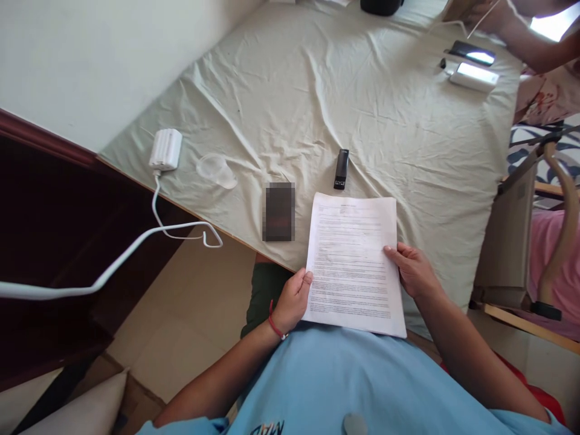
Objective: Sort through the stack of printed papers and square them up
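A stack of printed paper sheets point(353, 266) is held in front of my body, over the near edge of the table. My left hand point(293, 300) grips the stack's left edge with the thumb on top. On the opposite edge my right hand point(413, 269) pinches it, thumb over the print and fingers underneath. Just beyond the top of the pages lies a small black stapler point(341, 169). A dark rectangular object point(278, 211), blurred out by pixelation, rests on the cloth to the left of the paper.
A pale cloth covers the table point(272, 109). A white power adapter point(165, 149) with a cable sits at the left edge, near a clear plastic piece point(216, 171). Another person's arm point(534, 42) reaches in at the top right, by a white device point(475, 76). A chair point(512, 223) stands right.
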